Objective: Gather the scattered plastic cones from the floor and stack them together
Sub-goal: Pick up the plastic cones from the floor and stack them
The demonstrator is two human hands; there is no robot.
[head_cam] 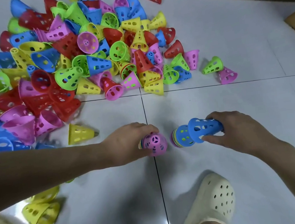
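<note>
Seating the blue cone (205,128) on my stack (180,139)
My right hand (238,130) pinches it; left hand (128,144) grips the pink-topped stack (155,144); I'd square it before pushing down

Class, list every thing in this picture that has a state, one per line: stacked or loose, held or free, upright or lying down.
Left hand: grips the pink-topped stack.
Pink-topped stack: upright on the floor, held.
Right hand: holds the blue cone.
Blue cone: tilted, off the stack, held.
Blue-topped stack: upright on the floor, free.
Pile of cones: loose, jumbled.
Yellow cone: lying on its side, free.
Shoe: worn on a foot.
</note>
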